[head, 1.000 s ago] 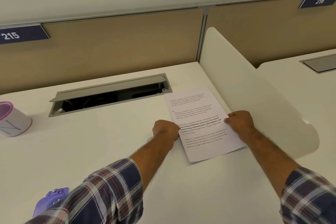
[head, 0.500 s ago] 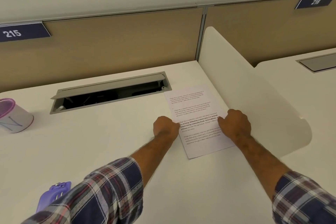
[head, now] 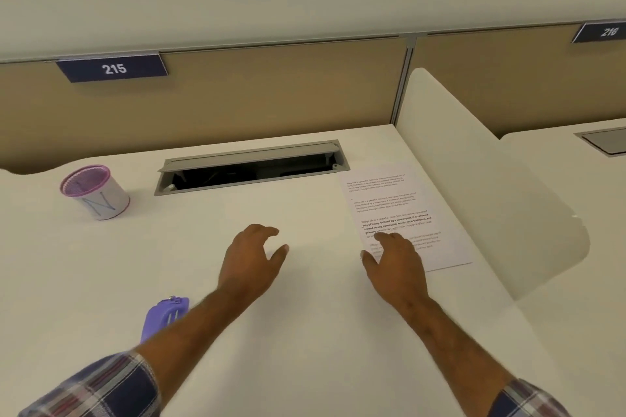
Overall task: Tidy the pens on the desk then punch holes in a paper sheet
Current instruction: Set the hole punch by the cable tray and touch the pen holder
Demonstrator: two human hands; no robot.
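Note:
A printed paper sheet lies flat on the white desk, along the right divider. My right hand hovers over its near left corner with fingers spread, holding nothing. My left hand is open over bare desk to the left of the sheet, apart from it. A purple hole punch sits near the front left, partly hidden by my left forearm. A purple-rimmed mesh pen cup stands at the back left; I cannot see pens in it.
An open grey cable tray is set into the desk at the back. A curved white divider bounds the right side, and a tan partition with a "215" sign runs behind.
Both hands let go of the paper sheet's edges and opened. My left hand moved left, away from the sheet. The view shifted left, showing more of the cup and punch.

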